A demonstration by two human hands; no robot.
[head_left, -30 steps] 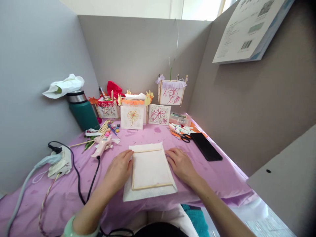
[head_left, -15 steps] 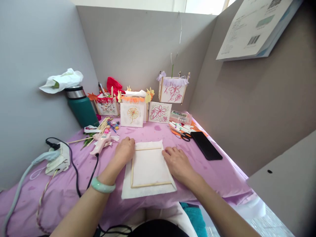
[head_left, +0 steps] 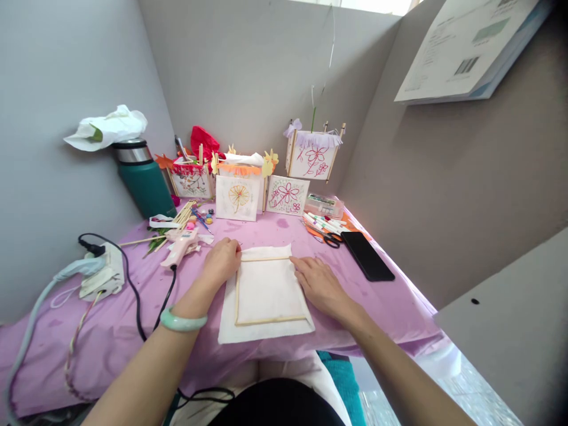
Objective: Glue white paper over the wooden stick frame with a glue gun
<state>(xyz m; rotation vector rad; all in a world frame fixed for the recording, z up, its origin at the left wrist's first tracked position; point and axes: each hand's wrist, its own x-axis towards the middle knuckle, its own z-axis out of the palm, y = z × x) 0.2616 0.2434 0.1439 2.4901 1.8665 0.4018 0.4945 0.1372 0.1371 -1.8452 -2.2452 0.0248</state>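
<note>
A sheet of white cloth (head_left: 270,335) lies near the table's front edge. On it rests a rectangular frame of thin wooden sticks (head_left: 270,321), its right side partly covered by my right hand. My left hand (head_left: 223,259), a pale green bangle on its wrist, has its fingers curled together at the upper left corner of frame and cloth; the thumb is hidden. Across from it, my right hand (head_left: 320,283) lies palm down with fingers stretched out, an index fingertip touching the frame's upper right corner.
A pink glue gun (head_left: 181,247) and power strip (head_left: 104,273) lie left, with cords trailing. Scissors (head_left: 332,239), markers (head_left: 326,225) and a phone (head_left: 367,255) lie right. Behind stand decorated panels (head_left: 236,199) and a green bottle (head_left: 144,186); a lantern (head_left: 314,155) hangs at the back.
The view has tipped slightly downward. My right hand's fingers have straightened and shifted a little toward the frame's upper right corner. My left hand stays at the upper left corner.
</note>
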